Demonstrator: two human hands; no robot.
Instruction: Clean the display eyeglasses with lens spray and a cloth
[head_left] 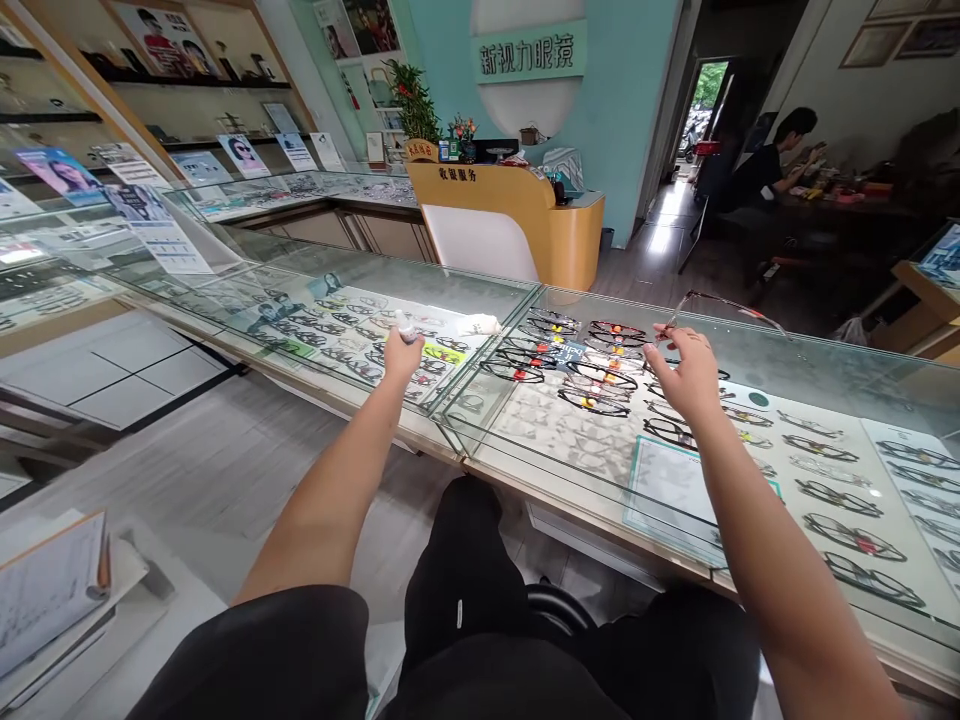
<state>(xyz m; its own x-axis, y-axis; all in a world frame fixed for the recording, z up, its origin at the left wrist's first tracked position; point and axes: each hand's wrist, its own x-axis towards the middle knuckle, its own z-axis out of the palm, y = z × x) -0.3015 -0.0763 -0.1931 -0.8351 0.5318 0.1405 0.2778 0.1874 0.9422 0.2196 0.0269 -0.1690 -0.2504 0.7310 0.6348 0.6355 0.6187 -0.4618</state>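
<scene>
My left hand (403, 358) is closed around a small whitish bottle (406, 326), over the left part of the glass display counter (360, 270). To its right a crumpled white cloth (478, 324) lies on the glass. My right hand (688, 372) grips a thin-rimmed pair of glasses (731, 300) between thumb and fingers, raised over the right part of the counter. Part of the glasses is hard to make out against the dark background. Beneath the glass, several dark eyeglass frames (596, 402) with coloured tags are in rows near my right hand.
A teal-edged sheet (667, 485) is by the counter's near side. Standing cards (169, 235) are on the left. A yellow cashier desk (495, 195) stands behind. Someone in dark clothes (765, 165) sits at a table at the far right. Papers (52, 590) are stacked at lower left.
</scene>
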